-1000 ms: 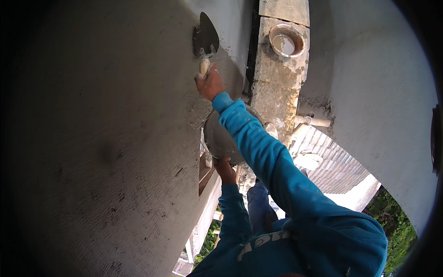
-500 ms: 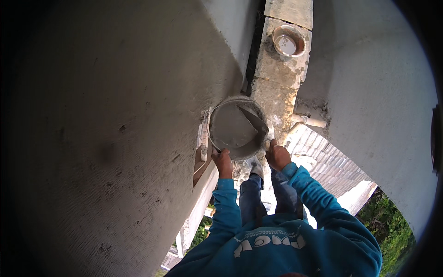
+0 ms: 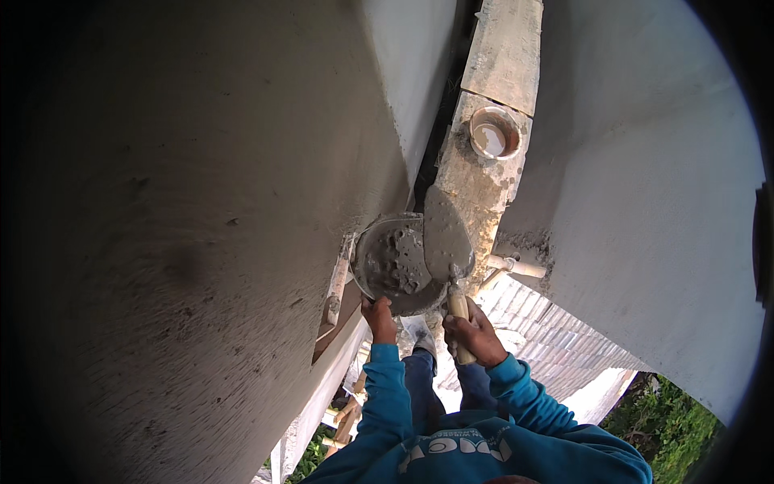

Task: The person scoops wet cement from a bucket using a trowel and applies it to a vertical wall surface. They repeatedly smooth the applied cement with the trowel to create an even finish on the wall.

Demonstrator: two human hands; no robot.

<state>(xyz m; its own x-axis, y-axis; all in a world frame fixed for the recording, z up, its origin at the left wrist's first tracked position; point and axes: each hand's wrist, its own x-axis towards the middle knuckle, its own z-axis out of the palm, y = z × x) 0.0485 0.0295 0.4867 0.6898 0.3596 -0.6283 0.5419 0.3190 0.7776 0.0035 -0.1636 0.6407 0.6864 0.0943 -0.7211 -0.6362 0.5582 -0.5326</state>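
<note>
My left hand [image 3: 381, 319] grips the near rim of a round bucket [image 3: 418, 303] that holds wet grey mortar [image 3: 387, 260]. The mortar's surface is lumpy and pitted. In my right hand [image 3: 482, 335], fingers wrap round the pale handle of a trowel [image 3: 457, 305]. Its broad blade points away from me over the bucket's right side, with a smooth heap of mortar [image 3: 445, 235] lying on it. The blade itself is mostly hidden under that heap.
Farther along the narrow plank walkway [image 3: 504, 60] stands a small tub [image 3: 494, 133] of cloudy liquid. A large plastered wall [image 3: 242, 242] rises on the left, a pale wall [image 3: 645, 202] on the right. Below right lies a tiled roof [image 3: 556, 339], with a pipe [image 3: 518, 266] above it.
The trowel has come up out of the bucket with mortar on its blade. The mortar left behind went from smooth to lumpy. My view has shifted, so the bucket and tub sit lower.
</note>
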